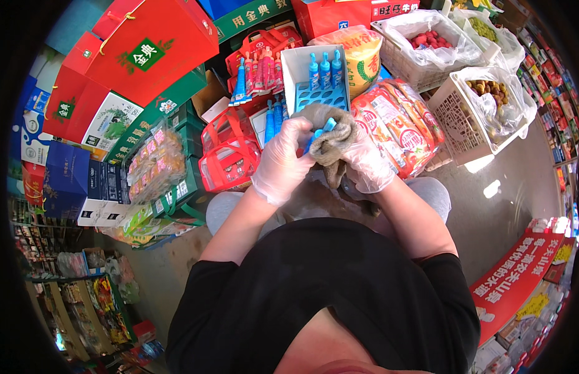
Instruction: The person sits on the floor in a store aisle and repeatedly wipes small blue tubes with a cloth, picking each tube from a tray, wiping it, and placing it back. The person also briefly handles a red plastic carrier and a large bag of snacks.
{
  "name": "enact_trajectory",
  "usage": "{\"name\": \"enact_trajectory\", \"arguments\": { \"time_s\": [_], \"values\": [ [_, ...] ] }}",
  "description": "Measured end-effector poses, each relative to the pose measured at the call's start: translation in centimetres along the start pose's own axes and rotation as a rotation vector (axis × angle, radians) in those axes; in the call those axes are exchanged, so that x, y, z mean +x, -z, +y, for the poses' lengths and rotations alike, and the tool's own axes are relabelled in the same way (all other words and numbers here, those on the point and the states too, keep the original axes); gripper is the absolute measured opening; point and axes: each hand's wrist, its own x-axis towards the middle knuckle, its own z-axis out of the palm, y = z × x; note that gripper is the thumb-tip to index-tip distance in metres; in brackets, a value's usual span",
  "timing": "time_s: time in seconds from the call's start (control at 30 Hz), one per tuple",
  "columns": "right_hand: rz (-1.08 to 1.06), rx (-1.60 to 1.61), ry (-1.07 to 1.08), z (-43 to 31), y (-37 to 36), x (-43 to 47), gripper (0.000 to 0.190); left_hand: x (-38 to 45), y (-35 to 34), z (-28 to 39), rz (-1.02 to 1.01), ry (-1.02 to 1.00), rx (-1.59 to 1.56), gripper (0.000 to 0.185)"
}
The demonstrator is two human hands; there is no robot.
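Note:
Both my hands wear thin clear plastic gloves. My left hand grips a blue tube, which a grey-brown cloth partly wraps. My right hand holds the cloth around the tube from the other side. Just beyond them stands a white display box with a blue insert full of holes, and three blue tubes stand upright at its back. To the left of the box lie pink tubes and another group of blue tubes. More blue tubes lie close to my left hand.
Red and green cartons rise at the left, near packed pastries and clear bags with red handles. Beyond the box is a yellow sack. Red snack packs and plastic crates of fruit stand at the right.

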Motion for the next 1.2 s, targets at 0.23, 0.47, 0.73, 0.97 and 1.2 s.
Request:
{"name": "enact_trajectory", "arguments": {
  "time_s": [0.23, 0.47, 0.73, 0.97, 1.2],
  "values": [
    [-0.023, 0.044, -0.002, -0.5, -0.1, -0.2, 0.051, -0.2, 0.1, -0.1, -0.067, 0.033, -0.009, 0.048],
    [0.073, 0.117, 0.052, 0.0, 1.3, 0.1, 0.043, -0.4, -0.3, -0.8, -0.101, 0.112, -0.204, 0.045],
    [0.063, -0.093, -0.037, -0.9, 2.2, 0.0, 0.044, -1.4, 0.2, -1.2, -0.276, 0.148, 0.040, 0.040],
    [0.223, -0.121, -0.247, -1.3, 0.9, 0.6, 0.031, -2.5, 0.5, -1.4, -0.336, 0.344, -0.186, 0.039],
    [-0.060, -0.486, -0.238, -0.3, 2.3, 1.7, 0.043, -1.1, 1.9, -2.6, 0.082, 0.343, -0.688, 0.045]
  ]
}}
